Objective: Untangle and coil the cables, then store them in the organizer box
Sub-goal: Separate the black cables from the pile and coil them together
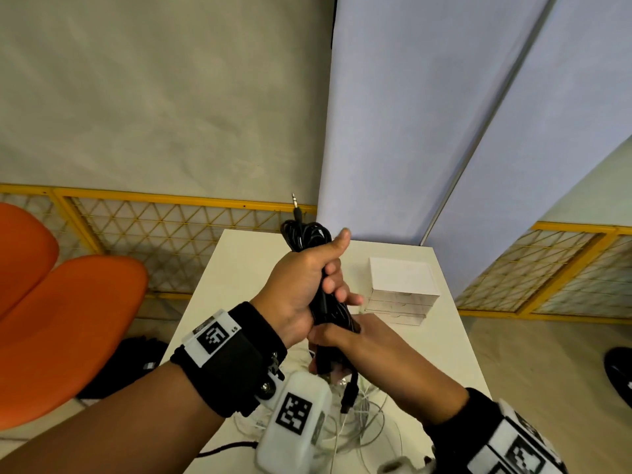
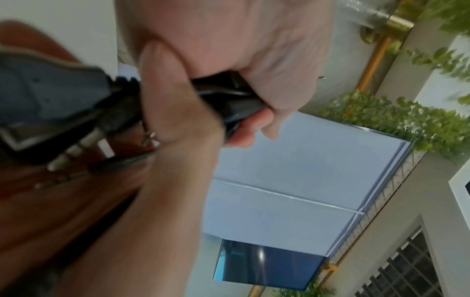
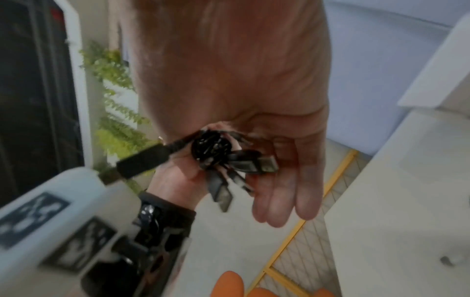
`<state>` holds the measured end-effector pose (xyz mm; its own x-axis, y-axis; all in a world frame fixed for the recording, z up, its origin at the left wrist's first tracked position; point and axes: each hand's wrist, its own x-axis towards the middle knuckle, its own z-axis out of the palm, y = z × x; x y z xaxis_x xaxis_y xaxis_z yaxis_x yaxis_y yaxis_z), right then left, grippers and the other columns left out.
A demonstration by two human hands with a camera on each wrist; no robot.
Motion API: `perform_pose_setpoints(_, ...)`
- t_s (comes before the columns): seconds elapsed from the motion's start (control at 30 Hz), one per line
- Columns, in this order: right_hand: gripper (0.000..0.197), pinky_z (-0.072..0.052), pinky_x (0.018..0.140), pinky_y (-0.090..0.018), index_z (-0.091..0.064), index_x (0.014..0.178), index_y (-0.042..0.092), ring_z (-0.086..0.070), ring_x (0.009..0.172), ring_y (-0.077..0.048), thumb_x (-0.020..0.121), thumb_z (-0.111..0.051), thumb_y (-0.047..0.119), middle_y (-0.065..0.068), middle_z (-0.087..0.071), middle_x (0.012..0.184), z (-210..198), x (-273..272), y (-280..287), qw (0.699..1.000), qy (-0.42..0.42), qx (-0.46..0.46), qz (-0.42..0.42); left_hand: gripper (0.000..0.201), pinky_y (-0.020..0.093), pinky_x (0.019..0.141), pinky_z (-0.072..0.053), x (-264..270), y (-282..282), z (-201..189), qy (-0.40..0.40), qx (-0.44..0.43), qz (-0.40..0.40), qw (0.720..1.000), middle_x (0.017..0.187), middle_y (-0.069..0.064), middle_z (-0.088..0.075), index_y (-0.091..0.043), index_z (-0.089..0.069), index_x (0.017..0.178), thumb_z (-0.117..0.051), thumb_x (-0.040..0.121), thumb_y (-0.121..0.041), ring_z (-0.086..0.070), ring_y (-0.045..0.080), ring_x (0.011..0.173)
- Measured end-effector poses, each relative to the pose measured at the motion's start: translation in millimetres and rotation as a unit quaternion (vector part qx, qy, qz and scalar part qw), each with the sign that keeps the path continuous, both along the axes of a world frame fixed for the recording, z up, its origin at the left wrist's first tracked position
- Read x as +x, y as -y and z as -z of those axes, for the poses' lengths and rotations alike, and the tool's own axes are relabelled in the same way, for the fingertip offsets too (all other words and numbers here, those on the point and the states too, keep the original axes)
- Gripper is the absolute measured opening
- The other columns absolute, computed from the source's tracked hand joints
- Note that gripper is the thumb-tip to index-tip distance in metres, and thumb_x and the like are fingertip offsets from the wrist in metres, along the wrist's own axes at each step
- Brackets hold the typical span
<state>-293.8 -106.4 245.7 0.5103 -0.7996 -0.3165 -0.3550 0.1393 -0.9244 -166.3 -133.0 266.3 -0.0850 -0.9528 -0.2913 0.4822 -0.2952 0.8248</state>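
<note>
Fingers (image 1: 333, 283) of the left hand (image 1: 301, 285) are curled tight round the black cable bundle (image 1: 307, 234), thumb up along its side, so the bundle stands nearly upright at the centre of the head frame with its long axis running from just below centre up toward the wall. I see a jack plug (image 1: 296, 206) poking out of the loops at the top, and a flat plug (image 1: 348, 400) dangling from the bottom end. The right hand (image 1: 342, 340) sits directly beneath the left, touching the lower part of the same bundle; in the right wrist view its long fingers (image 3: 287, 193) lie fairly straight beside the cable ends, so whether it truly grips I cannot tell. I judge the coil is about done and the coming move is toward the organizer box (image 1: 403, 285), which lies right of the hands in the frame and farther back, so the bundle has to travel rightward and tip flat; the right hand is on that side, but the left has the firm hold. Below the hands, at lower centre, thin white cables (image 1: 369, 425) are still heaped loose on the white table (image 1: 239, 268). Outward, orange chairs (image 1: 68, 319) fill the left edge, a yellow mesh fence (image 1: 164, 227) runs behind the table, and pale blue panels (image 1: 393, 114) stand at upper right.
</note>
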Motion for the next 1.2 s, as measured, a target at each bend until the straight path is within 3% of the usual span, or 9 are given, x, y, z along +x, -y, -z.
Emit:
perform_pose_setpoints(0.1, 0.044, -0.054, 0.076, -0.038, -0.061, 0.107, 0.029, -0.07, 0.077, -0.016, 0.076, -0.074, 0.057, -0.003, -0.072, 0.091, 8.5, -6.2, -10.3, 0.997, -0.052, -0.051, 0.032, 0.048, 0.028, 0.048, -0.044, 13.8, 3.7, -5.1, -0.02, 0.0, 0.01, 1.0, 0.041, -0.003, -0.031, -0.019, -0.04, 0.052, -0.073, 0.078, -0.041, -0.035, 0.013, 0.036)
perform_pose_setpoints(0.2, 0.048, -0.052, 0.071, -0.029, -0.047, 0.111, 0.049, -0.064, 0.076, -0.007, 0.075, -0.078, 0.052, 0.006, -0.064, 0.093, 12.2, -10.7, -18.2, 0.989, -0.038, -0.114, 0.085, 0.045, 0.026, 0.045, -0.039, 23.8, 5.5, -8.0, -0.058, 0.013, 0.047, 0.997, 0.041, -0.005, -0.03, -0.02, -0.041, 0.054, -0.072, 0.078, -0.042, -0.032, 0.011, 0.036)
perform_pose_setpoints(0.43, 0.041, -0.046, 0.065, -0.021, -0.044, 0.114, 0.042, -0.053, 0.068, -0.015, 0.083, -0.071, 0.04, 0.013, -0.051, 0.085, 20.7, -11.0, -49.7, 0.912, -0.007, -0.389, 0.129, 0.045, 0.026, 0.054, -0.052, 30.5, 1.3, -6.5, -0.126, 0.027, 0.135, 0.982, 0.045, -0.006, -0.031, -0.019, -0.037, 0.057, -0.065, 0.084, -0.042, -0.034, 0.009, 0.041)
perform_pose_setpoints(0.57, 0.007, -0.046, 0.065, -0.022, -0.067, 0.097, 0.023, -0.055, 0.077, -0.003, 0.091, -0.065, 0.022, 0.018, -0.058, 0.09, 15.5, -16.0, -61.5, 0.881, -0.031, -0.471, 0.041, 0.044, 0.022, 0.043, -0.041, 35.0, 5.1, -5.4, -0.119, 0.035, 0.139, 0.982, 0.045, -0.006, -0.031, -0.019, -0.039, 0.056, -0.067, 0.082, -0.04, -0.033, 0.008, 0.039)
perform_pose_setpoints(0.7, 0.036, -0.051, 0.076, -0.027, -0.066, 0.114, 0.025, -0.06, 0.099, -0.006, 0.082, -0.065, 0.009, 0.014, -0.063, 0.11, 13.8, -18.6, -65.0, 0.847, -0.144, -0.507, -0.069, 0.041, 0.021, 0.04, -0.034, 38.7, 5.6, -2.8, -0.106, 0.037, 0.16, 0.981, 0.046, -0.006, -0.031, -0.019, -0.039, 0.059, -0.067, 0.081, -0.041, -0.031, 0.007, 0.037)
perform_pose_setpoints(0.8, 0.016, -0.048, 0.068, -0.028, -0.067, 0.108, 0.023, -0.061, 0.088, -0.012, 0.093, -0.062, 0.019, 0.01, -0.065, 0.101, 11.1, -14.5, -63.4, 0.793, -0.202, -0.568, -0.083, 0.041, 0.021, 0.038, -0.031, 40.3, 2.7, -0.5, -0.088, 0.034, 0.179, 0.979, 0.046, -0.005, -0.032, -0.018, -0.041, 0.058, -0.067, 0.08, -0.042, -0.031, 0.007, 0.035)
perform_pose_setpoints(0.9, 0.014, -0.048, 0.066, -0.027, -0.069, 0.1, 0.02, -0.06, 0.08, -0.012, 0.099, -0.055, 0.023, 0.009, -0.066, 0.091, 3.9, -8.7, -63.8, 0.815, -0.147, -0.559, -0.049, 0.042, 0.021, 0.038, -0.029, 41.8, 0.1, 1.0, -0.054, 0.024, 0.194, 0.979, 0.047, -0.005, -0.031, -0.018, -0.042, 0.058, -0.067, 0.08, -0.043, -0.03, 0.007, 0.036)
perform_pose_setpoints(1.0, 0.011, -0.049, 0.068, -0.022, -0.07, 0.087, 0.028, -0.065, 0.08, -0.005, 0.094, -0.062, 0.033, 0.016, -0.069, 0.088, -6.0, -4.4, -65.8, 0.889, -0.044, -0.454, 0.044, 0.041, 0.021, 0.039, -0.027, 42.7, -3.9, 0.9, -0.024, 0.012, 0.214, 0.976, 0.047, -0.005, -0.03, -0.018, -0.042, 0.059, -0.066, 0.078, -0.044, -0.028, 0.007, 0.036)
perform_pose_setpoints(1.2, 0.023, -0.045, 0.057, -0.019, -0.069, 0.073, 0.018, -0.064, 0.057, -0.015, 0.084, -0.067, 0.038, -0.007, -0.071, 0.069, -12.3, 6.3, -58.5, 0.945, 0.085, -0.261, 0.179, 0.042, 0.021, 0.038, -0.028, 41.2, -10.1, 5.0, -0.001, 0.004, 0.229, 0.973, 0.05, -0.004, -0.028, -0.018, -0.042, 0.06, -0.067, 0.078, -0.047, -0.026, 0.008, 0.038)
